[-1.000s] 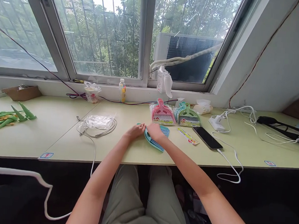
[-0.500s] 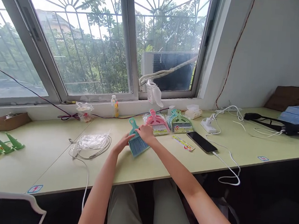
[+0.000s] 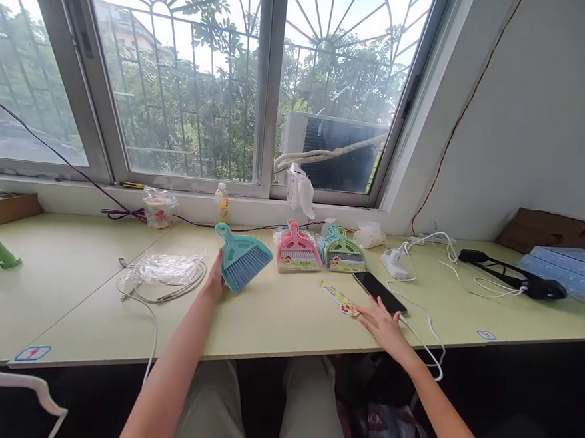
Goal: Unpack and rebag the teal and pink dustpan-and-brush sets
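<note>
My left hand grips a teal dustpan by its left side and holds it tilted over the table. A small brush with blue-grey bristles is nested in the dustpan. Fingers spread, my right hand reaches to a printed card strip and touches its near end. Just beyond that hand lies a black phone with a white cable plugged in. Behind, pink dustpan sets and green dustpan sets in clear wrap stand in stacks.
Coiled cable and clear plastic bags lie left of the dustpan. A bottle stands by the window sill. A white power strip, a black strapped device and blue boxes are at right. The table's front edge runs before my knees.
My right hand has left the dustpan and moved right and nearer to the card strip. My left hand has brought the dustpan leftward and tilted it. The head view has shifted slightly.
</note>
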`<state>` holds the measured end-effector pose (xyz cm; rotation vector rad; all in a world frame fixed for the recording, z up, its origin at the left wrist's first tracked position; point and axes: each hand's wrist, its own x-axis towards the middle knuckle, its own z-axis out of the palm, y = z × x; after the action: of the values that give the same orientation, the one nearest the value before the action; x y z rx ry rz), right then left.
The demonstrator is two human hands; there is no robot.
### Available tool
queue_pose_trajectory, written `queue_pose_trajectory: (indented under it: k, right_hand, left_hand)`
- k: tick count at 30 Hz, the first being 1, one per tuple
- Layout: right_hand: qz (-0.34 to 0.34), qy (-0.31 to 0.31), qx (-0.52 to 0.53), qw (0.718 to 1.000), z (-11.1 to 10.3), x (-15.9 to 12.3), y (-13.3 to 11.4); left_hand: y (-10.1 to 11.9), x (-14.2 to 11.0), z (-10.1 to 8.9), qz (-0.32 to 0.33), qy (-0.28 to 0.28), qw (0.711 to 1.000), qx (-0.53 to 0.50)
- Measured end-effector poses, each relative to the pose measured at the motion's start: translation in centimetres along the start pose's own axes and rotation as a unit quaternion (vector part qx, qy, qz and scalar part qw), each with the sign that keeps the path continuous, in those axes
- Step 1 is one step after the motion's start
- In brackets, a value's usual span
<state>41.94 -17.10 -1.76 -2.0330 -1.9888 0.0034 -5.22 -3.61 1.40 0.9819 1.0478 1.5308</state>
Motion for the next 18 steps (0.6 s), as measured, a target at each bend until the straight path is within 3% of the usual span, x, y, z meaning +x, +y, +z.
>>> queue_pose_trajectory:
  k: [4, 8, 13, 16, 18]
  right_hand:
    - [-0.087, -0.025, 0.082, 0.992, 0.3, -3.2, -3.3]
    - [-0.201, 0.000, 0.081, 0.976, 0.5, -5.9, -5.9]
    - [-0.229, 0.018, 0.084, 0.970, 1.9, -6.6, -6.8]
    - [-0.220, 0.022, 0.154, 0.963, 2.1, -7.5, -7.7]
    - [-0.251, 0.005, 0.230, 0.940, 1.4, -8.4, -9.1]
  left_hand:
    - [0.9, -0.2, 0.0, 0.039, 0.055, 0.991, -0.114]
    - [1.8, -0.3, -1.1, 0.084, 0.100, 0.988, -0.087]
    - [2.3, 0.0, -2.5, 0.060, 0.139, 0.981, -0.118]
    - [2.3, 0.1, -2.5, 0.061, 0.150, 0.970, -0.181]
    - [2.2, 0.1, -2.2, 0.086, 0.160, 0.959, -0.219]
